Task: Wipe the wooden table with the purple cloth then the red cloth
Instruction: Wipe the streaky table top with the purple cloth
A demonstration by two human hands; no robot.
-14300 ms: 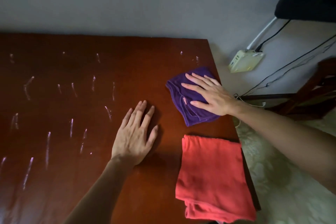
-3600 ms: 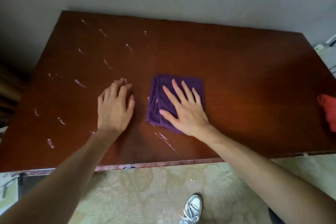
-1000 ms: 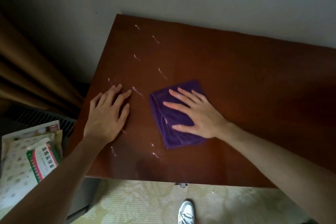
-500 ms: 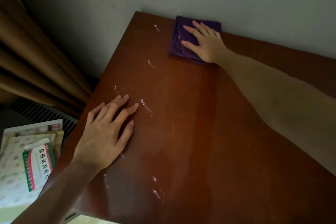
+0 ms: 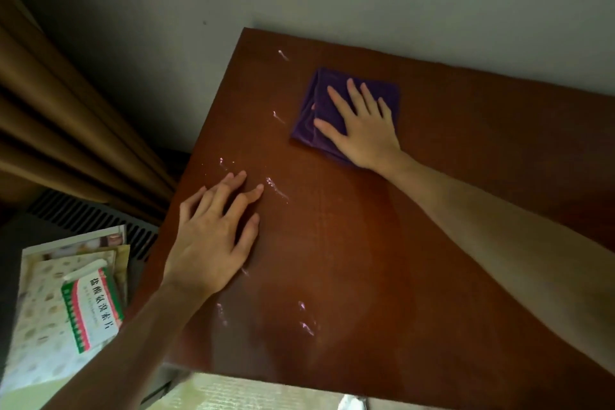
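Right hand (image 5: 361,130) flat on the folded purple cloth (image 5: 342,110), fingers fanned wide and palm pressed down, thumb stretched out toward the cloth's left edge. That cloth sits on the reddish-brown wooden table (image 5: 416,243), in the far left part of the top, just short of the grey wall (image 5: 399,3) behind it. It's a squarish pad with its folded layers showing as ridges along the left side; its slightly longer run goes from the near-left corner up toward the far right, so it lies skewed to the table edges. The near corner of the cloth is hidden under the heel of the hand.

Left hand (image 5: 213,240) down too, palm flat on bare wood near the table's left edge, fingers loosely spread and pointing up and to the right, well apart from the cloth. White streaks (image 5: 276,188) glint just past its fingertips, with more near the front edge and two between the hands and the far corner.

Off the left side, brown curtain folds (image 5: 66,130) hang, and lower down lies a white packet with red and green printing (image 5: 90,309). The table's right end runs out of frame. At the bottom edge a pale scrap is too cropped to identify.
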